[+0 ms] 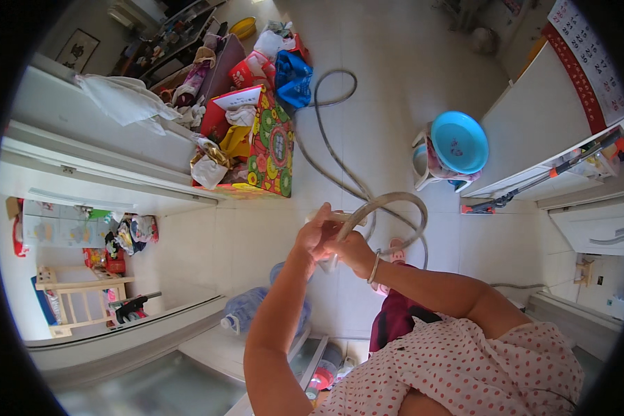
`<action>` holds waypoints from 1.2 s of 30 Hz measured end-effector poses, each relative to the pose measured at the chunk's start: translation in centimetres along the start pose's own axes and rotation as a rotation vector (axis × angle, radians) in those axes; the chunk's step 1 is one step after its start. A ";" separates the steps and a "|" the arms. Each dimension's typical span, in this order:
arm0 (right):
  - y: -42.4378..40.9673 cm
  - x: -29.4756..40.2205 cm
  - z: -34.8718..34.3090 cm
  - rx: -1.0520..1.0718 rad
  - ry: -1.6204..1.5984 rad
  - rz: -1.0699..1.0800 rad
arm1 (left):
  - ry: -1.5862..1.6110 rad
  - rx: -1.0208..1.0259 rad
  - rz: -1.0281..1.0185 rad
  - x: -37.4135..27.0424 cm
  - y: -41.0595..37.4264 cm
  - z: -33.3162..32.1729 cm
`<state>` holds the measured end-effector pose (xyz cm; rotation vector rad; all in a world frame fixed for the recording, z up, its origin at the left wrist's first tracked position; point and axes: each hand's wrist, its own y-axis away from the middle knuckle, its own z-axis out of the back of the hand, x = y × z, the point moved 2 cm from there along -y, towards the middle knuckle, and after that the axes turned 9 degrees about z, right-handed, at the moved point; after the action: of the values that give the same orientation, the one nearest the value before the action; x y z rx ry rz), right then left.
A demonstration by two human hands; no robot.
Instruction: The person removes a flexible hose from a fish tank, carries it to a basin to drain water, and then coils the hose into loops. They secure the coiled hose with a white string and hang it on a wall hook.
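Observation:
A translucent, greyish hose (419, 208) loops up from the floor to both hands, which meet in front of the body. My right hand (354, 252), with a bangle at its wrist, grips the hose near its end. My left hand (317, 229) is closed around a pale, clear object (328, 264) at the hose's end; its exact kind cannot be told. The fingers of the two hands overlap and partly hide where hose and object meet. The rest of the hose lies in long curves on the tiled floor towards a blue bag (293, 78).
A fruit-patterned box (273, 151) full of cloths and bags stands ahead on the left. A blue basin (459, 142) rests on a stool at the right, near a stick vacuum cleaner (530, 182). Large water bottles (247, 307) lie by my left arm. Pink slippers (397, 250) show below the hands.

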<state>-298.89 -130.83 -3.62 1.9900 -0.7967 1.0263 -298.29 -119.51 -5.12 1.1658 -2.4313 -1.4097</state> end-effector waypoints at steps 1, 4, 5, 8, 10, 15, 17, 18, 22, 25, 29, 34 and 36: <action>-0.5 0.2 0.6 -0.011 0.073 0.014 | 0.016 -0.009 -0.030 -0.1 -0.5 -0.2; -2.2 1.5 1.9 -0.037 0.175 0.423 | 0.067 -0.021 -0.051 -0.4 -1.9 -0.9; -2.8 1.4 2.6 -0.168 0.089 0.319 | 0.091 -0.035 -0.057 -0.4 -2.6 -1.3; -4.5 1.2 4.6 -0.447 -0.229 0.054 | 0.071 -0.065 -0.180 -0.5 -4.4 -2.8; -5.3 1.6 5.8 -0.469 -0.244 0.060 | 0.106 0.017 -0.173 -0.3 -5.7 -4.0; -7.8 4.0 7.8 -0.443 -0.259 0.194 | 0.128 0.020 -0.305 0.5 -7.1 -5.1; -9.0 5.6 8.1 -0.356 0.014 0.282 | 0.077 -0.079 -0.340 0.5 -6.0 -4.1; -9.7 6.4 8.0 -0.307 0.127 0.316 | -0.269 -0.368 -0.362 0.1 -4.8 -2.9; -11.6 8.5 5.5 -0.125 0.392 0.397 | -0.906 -0.585 -0.840 -1.8 -2.8 -2.2; -11.8 9.4 2.7 -0.151 0.578 0.463 | -0.882 -0.355 -0.958 -3.1 -4.1 -3.3; -11.7 11.9 0.7 -0.189 0.684 0.564 | -0.589 -0.241 -0.835 -4.8 -3.7 -3.9; -11.6 14.1 -0.4 0.141 0.295 0.647 | -0.462 -0.186 -0.678 -9.9 1.6 -4.6; -11.8 12.8 0.9 0.079 0.083 0.596 | -0.497 -0.027 -0.714 -12.6 5.3 -5.1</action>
<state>-283.08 -127.73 3.03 1.7915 -1.3659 1.4805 -290.21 -113.32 5.42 2.0131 -2.3530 -2.1258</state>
